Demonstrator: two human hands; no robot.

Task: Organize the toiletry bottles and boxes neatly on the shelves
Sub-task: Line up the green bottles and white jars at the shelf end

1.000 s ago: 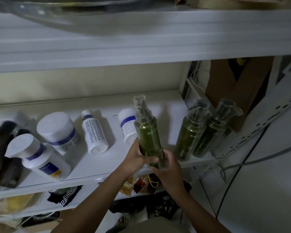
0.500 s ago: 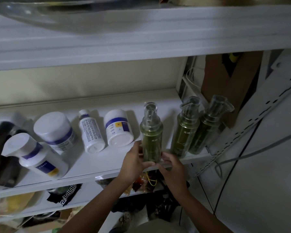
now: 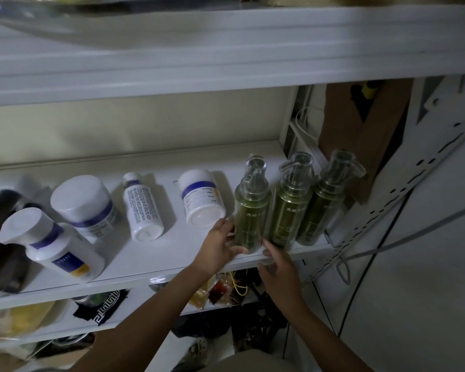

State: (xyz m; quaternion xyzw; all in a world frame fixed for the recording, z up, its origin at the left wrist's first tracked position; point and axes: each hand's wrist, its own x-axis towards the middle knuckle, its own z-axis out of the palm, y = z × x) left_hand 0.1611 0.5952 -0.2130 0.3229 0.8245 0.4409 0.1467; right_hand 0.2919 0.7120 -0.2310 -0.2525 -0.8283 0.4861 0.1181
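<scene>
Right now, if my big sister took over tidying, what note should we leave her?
Left hand grips the leftmost green pump bottle; right hand touches its base at the shelf edge.
Done: all three green pump bottles stand together at the shelf's right end.
Left: let go, then line up the white bottles further left.

Shelf (image 3: 151, 253), right end: left pump bottle (image 3: 251, 210), middle pump bottle (image 3: 290, 210), right pump bottle (image 3: 317, 210) upright side by side | to their left: small jar (image 3: 202, 200), slim bottle (image 3: 142, 208) lying, bases forward | further left: wide jar (image 3: 85, 205) | before it: capped bottle (image 3: 62, 248) | left hand (image 3: 218, 248) at left pump bottle's base.
</scene>
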